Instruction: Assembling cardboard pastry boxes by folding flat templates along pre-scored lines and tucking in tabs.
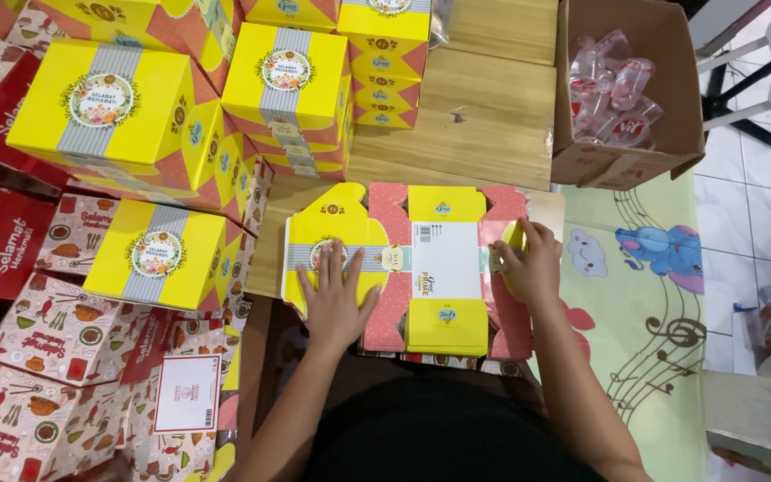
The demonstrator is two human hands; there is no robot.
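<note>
A flat, unfolded yellow and pink cardboard box blank (443, 268) lies on top of a stack of like blanks on a low wooden table (484, 125). My left hand (336, 299) presses flat on the blank's yellow left panel, fingers spread. At the blank's right side, my right hand (528, 266) pinches a pink and yellow flap and lifts it slightly.
Assembled yellow boxes (113, 103) are piled at the left and back. Red and white patterned boxes (37, 357) fill the lower left. A brown carton of sealed plastic cups (622, 89) stands at the back right. A child's play mat (653, 295) covers the floor on the right.
</note>
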